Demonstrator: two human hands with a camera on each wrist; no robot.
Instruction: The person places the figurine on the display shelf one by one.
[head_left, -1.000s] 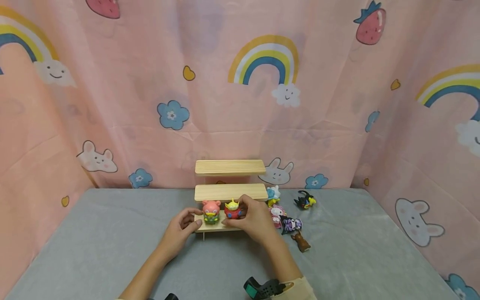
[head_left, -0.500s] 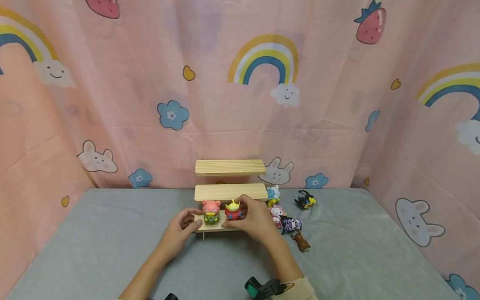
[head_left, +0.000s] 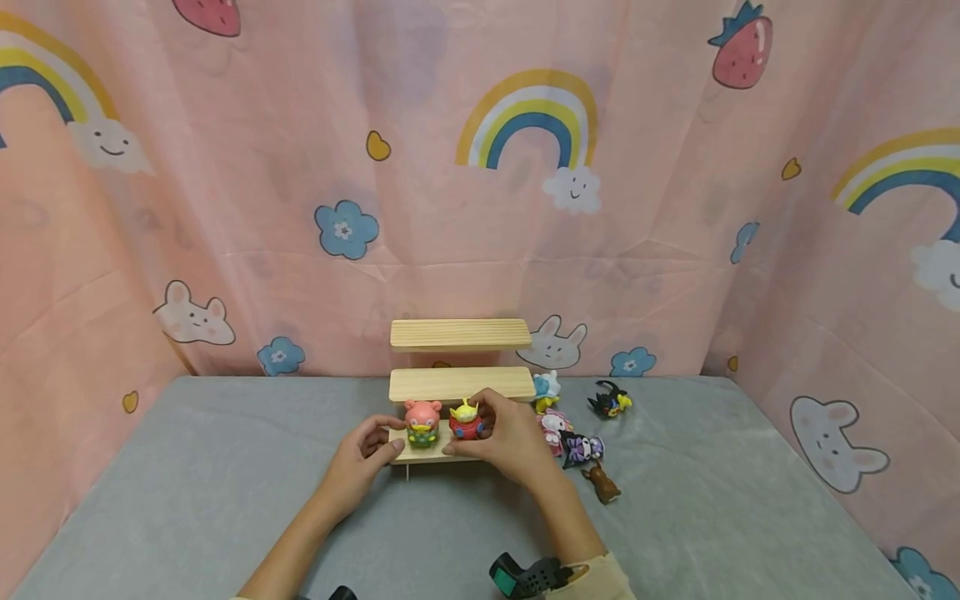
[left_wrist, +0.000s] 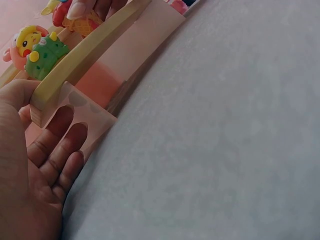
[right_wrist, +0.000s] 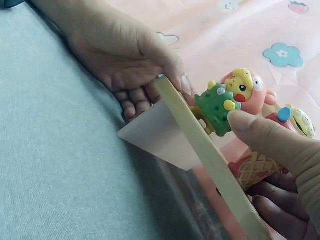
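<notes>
head: even light | left wrist: dim | right wrist: brighter, shadow beneath shelf (right_wrist: 210,157)

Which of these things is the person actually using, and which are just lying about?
Seemingly in use:
red-yellow figure, held in the right hand
wooden stand, gripped by the left hand
pink-green figure, standing on it

Seemingly just lying about, perhaps waiting:
brown figure
purple figure
pink-white figure
blue-white figure
black figure

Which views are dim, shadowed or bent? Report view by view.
Head: even light, soft shadow on the grey cloth below the front board; left wrist: dimmest, colours muted, the board's edge looks bowed; right wrist: brighter than left wrist, dark shadow beneath the board, its edge nearly straight.
</notes>
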